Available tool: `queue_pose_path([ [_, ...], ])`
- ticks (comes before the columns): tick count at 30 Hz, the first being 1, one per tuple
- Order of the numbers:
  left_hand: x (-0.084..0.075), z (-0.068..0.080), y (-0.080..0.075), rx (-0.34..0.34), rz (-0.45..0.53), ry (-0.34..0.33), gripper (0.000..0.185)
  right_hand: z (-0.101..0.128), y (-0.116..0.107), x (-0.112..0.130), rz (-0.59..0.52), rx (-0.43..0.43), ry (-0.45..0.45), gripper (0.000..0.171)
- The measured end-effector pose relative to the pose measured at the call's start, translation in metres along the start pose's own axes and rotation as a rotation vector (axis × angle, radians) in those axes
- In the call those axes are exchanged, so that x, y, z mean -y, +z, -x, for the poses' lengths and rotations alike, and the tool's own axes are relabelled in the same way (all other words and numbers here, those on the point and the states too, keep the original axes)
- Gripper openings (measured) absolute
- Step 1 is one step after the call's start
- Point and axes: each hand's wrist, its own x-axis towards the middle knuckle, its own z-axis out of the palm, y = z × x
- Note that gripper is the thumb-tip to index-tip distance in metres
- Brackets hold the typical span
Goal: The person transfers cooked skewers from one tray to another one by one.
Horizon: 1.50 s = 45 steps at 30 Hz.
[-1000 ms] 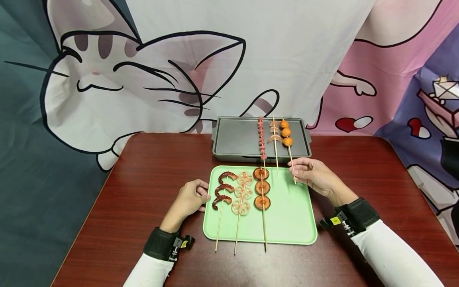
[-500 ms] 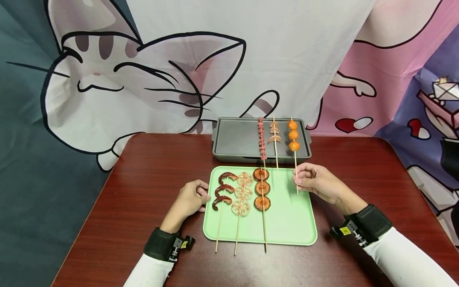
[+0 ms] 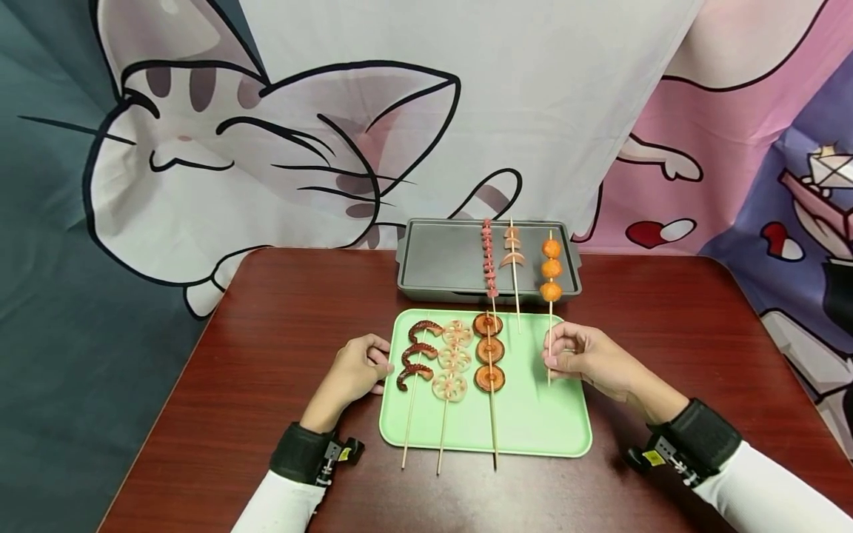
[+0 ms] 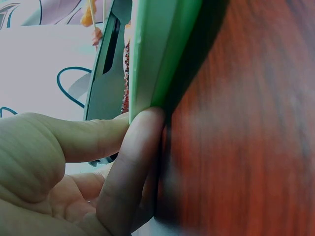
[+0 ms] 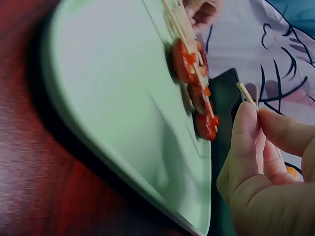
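Three skewers lie on the green tray point(image 3: 533, 429) between the two hands, and a fourth, the orange-ball skewer point(image 3: 550, 269), is pinched near its lower end by the thumb and fingers of the right hand point(image 3: 586, 359); the right wrist view confirms the stick clamped between curled fingertips point(image 5: 244, 129). Compared with a second ago, this skewer has been drawn back toward the person: its three orange balls, then lying well up on the grey griddle pan point(image 3: 440, 259), now sit at the pan's near right edge, with the stick end reaching down over the tray just beyond the fingertips. It has also shifted rightward, away from the pink sausage skewer point(image 3: 489, 255) and the shrimp skewer point(image 3: 513, 255), which remain on the pan above the right hand. Judged from this, the skewer is being repositioned or withdrawn from the pan, not yet settled. The left hand point(image 3: 356, 368) has not moved; its curled fingers point(image 4: 130, 162) press against the tray's left edge, steadying it on the red-brown table point(image 3: 266, 333). Just right of those fingers lie the octopus skewer point(image 3: 416, 352), the lotus-root skewer point(image 3: 451, 359) and the red-slice skewer point(image 3: 489, 352), unchanged. Whether the balls touch the pan surface cannot be told.
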Motion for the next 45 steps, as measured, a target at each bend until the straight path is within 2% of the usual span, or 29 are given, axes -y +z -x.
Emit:
queue_pose_path([
  [22,0.002,-0.001,0.001,0.001,0.001,-0.001,0.026,0.028,0.021,-0.008,0.129,-0.008,0.063,0.017],
  [30,0.001,0.0,0.001,-0.002,-0.003,0.003,0.027,0.037,0.029,-0.018,0.143,0.015,0.05,0.029],
  [36,0.001,-0.001,0.001,-0.011,0.0,0.0,0.027,0.042,0.037,-0.024,0.177,0.016,0.011,0.027],
  [45,0.002,-0.002,0.001,-0.01,0.001,0.005,0.027,0.05,0.048,-0.035,0.208,0.038,0.026,0.024],
])
